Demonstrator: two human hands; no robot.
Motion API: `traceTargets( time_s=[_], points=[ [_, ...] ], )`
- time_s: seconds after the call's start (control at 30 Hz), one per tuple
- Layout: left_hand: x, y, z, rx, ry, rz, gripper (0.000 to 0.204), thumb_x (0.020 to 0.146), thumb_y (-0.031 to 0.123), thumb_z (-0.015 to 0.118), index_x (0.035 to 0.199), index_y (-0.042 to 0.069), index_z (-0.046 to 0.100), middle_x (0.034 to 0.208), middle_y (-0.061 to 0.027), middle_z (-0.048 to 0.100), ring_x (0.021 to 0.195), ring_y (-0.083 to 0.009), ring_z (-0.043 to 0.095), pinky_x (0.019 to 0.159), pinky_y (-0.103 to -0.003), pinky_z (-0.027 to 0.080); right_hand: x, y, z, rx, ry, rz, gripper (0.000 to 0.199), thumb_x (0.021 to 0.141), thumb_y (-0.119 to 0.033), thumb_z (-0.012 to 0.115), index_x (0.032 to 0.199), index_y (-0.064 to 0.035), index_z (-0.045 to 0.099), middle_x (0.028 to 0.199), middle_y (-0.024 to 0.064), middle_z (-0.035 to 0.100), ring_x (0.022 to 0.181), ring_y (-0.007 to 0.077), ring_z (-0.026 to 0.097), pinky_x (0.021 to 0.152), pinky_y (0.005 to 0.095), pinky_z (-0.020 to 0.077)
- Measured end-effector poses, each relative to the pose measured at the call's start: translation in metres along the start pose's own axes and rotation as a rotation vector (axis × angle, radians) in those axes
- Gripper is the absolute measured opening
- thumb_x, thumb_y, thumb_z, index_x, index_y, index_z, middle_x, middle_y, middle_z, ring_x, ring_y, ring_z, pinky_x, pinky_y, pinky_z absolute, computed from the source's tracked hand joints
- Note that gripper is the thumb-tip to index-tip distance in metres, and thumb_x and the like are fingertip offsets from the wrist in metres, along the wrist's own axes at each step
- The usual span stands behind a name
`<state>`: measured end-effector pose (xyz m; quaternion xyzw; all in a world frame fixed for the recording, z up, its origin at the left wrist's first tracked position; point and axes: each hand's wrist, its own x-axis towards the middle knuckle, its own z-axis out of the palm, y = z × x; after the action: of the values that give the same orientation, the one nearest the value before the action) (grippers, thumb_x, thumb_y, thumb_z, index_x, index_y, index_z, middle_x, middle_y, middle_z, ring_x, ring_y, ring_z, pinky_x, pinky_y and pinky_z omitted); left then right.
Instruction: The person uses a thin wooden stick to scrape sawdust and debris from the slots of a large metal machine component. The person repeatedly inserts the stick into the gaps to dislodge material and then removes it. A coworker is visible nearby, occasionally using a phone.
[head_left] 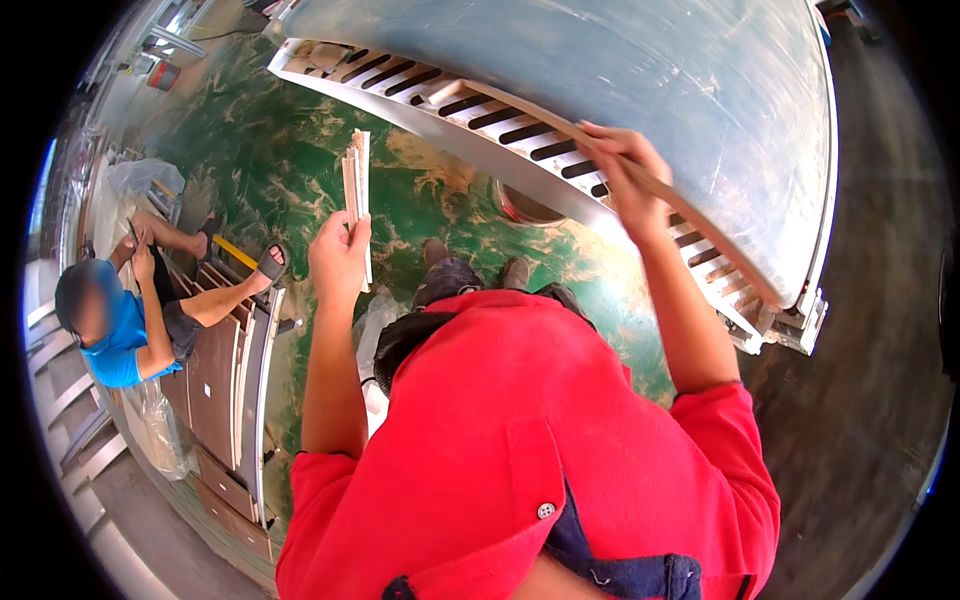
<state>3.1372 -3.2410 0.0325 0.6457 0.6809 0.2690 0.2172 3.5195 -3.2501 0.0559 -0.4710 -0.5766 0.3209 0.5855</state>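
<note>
My left hand [338,255] is closed round a small bundle of thin, pale wood strips [357,185], which stand nearly upright above the fist, their ends uneven. On the other side, my right hand [632,178] grips a long brown wood strip [722,240] near its middle. That strip lies along the slotted white ledge [415,88] of a large machine with a grey metal top [640,60]. A short pale wood piece [440,92] rests on the slots near the strip's far end.
Sawdust covers the green floor [250,140]. A round container [530,203] stands under the ledge. At left, a person in blue [125,340] sits on stacked brown boards [215,380], beside clear plastic sheeting [148,178]. A red bucket [163,75] is farther back.
</note>
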Motion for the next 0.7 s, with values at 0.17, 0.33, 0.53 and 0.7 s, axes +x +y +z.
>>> traceTargets(
  time_s=[0.17,0.33,0.53,0.7],
  points=[
    [0.001,-0.010,-0.020,-0.024,0.009,-0.037,0.022,0.084,0.023,0.067,0.084,0.002,0.060,0.061,-0.0121,0.054,0.051,-0.0242,0.051,0.051,-0.036,0.039,0.047,0.047,0.108,-0.044,0.124,-0.069,0.004,0.088,0.007,0.056,0.090,0.0044,0.057,0.105,0.0157,0.066,0.091,0.0161,0.062,0.084,0.0276,0.0500],
    [0.015,-0.046,-0.040,0.025,-0.032,-0.066,0.023,0.084,0.023,0.067,0.086,0.001,0.060,0.064,-0.0121,0.056,0.053,-0.0247,0.052,0.052,-0.036,0.040,0.062,0.042,0.147,-0.115,0.102,-0.107,0.003,0.087,0.007,0.058,0.088,0.0043,0.059,0.102,0.0125,0.067,0.092,0.0157,0.062,0.081,0.0269,0.0504],
    [0.053,-0.096,-0.063,-0.058,-0.079,-0.038,0.024,0.085,0.025,0.067,0.085,0.002,0.060,0.066,-0.0125,0.059,0.056,-0.0249,0.057,0.053,-0.036,0.041,-0.005,-0.007,0.071,-0.309,0.099,0.046,0.007,0.086,0.008,0.058,0.089,0.0029,0.062,0.108,0.0121,0.067,0.088,0.0140,0.060,0.078,0.0250,0.0487],
    [0.093,-0.119,-0.070,-0.090,-0.183,0.018,0.024,0.086,0.025,0.065,0.083,0.002,0.060,0.059,-0.0095,0.055,0.050,-0.0206,0.052,0.051,-0.034,0.040,-0.073,-0.077,0.019,-0.334,0.296,0.254,0.011,0.086,0.010,0.058,0.083,-0.0008,0.060,0.108,0.0151,0.066,0.092,0.0161,0.062,0.082,0.0275,0.0493]
  ],
)
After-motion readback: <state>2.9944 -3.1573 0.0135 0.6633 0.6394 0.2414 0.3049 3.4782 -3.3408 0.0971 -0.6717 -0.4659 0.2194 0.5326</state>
